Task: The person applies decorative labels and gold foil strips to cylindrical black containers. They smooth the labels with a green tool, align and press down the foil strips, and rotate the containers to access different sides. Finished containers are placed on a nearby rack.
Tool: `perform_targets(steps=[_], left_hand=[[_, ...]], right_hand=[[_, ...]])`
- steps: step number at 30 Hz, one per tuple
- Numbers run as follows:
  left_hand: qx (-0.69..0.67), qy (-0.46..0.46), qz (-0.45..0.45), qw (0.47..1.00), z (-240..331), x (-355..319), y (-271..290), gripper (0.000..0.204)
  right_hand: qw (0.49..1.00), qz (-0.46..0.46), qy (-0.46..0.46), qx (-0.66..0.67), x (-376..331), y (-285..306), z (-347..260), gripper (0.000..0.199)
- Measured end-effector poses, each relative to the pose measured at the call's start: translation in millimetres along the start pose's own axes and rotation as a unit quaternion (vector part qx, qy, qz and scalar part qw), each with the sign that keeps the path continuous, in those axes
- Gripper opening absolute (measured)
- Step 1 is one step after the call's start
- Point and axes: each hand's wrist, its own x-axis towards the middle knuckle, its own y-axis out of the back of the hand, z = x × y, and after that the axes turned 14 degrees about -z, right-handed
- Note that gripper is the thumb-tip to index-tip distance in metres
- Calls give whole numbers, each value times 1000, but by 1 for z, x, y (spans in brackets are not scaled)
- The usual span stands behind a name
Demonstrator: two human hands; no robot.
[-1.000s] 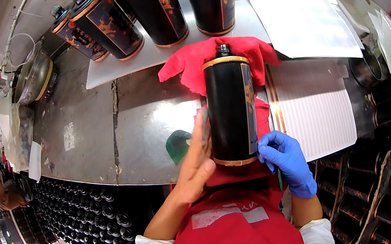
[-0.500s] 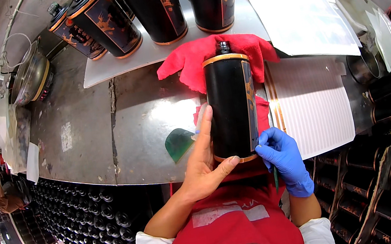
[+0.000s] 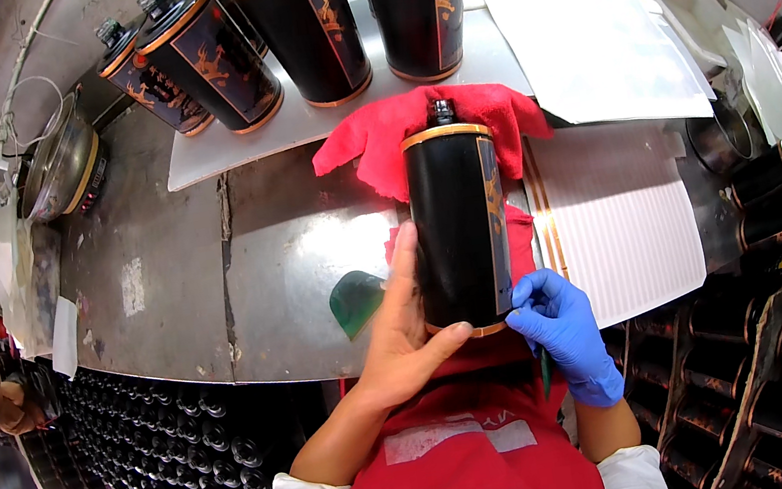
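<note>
The left hand (image 3: 403, 339) lies flat along the left flank of a black bottle (image 3: 457, 224), fingers stretched up its side and thumb hooked under its copper-rimmed base, so this grip cradles rather than clamps. The right hand (image 3: 559, 326), in a blue glove, pinches the lower corner of the bottle's dark label (image 3: 497, 229) at the base's right edge; that grip is narrow, closed on the label's corner. The bottle lies on its side, neck pointing away from the person, resting on a red cloth (image 3: 396, 142) at the near edge of the steel worktop (image 3: 173, 277). Just left of the left hand sits one green scraper (image 3: 356, 300), and beyond it is bare metal. Right of the gloved hand, one ribbed white sheet (image 3: 619, 210) lies beside the bottle. Past the bottle's neck, four more black bottles (image 3: 308, 24) stand upright on a white board (image 3: 244, 140). Below the worktop's edge, left of the grip, rows of dark bottle tops (image 3: 126, 436) fill a crate.
</note>
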Motion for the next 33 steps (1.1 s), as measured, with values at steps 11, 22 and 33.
perform_targets(steps=[11,22,33], left_hand=[[8,20,9,1000,2,0,-7,95],[278,34,-18,960,0,4,-7,110],[461,-22,-34,886,-13,-1,17,105]], right_hand=[[996,49,53,-58,-1,-17,2,27],[969,144,41,199,-24,52,10,25],[922,183,136,-313,-35,-57,-4,27]])
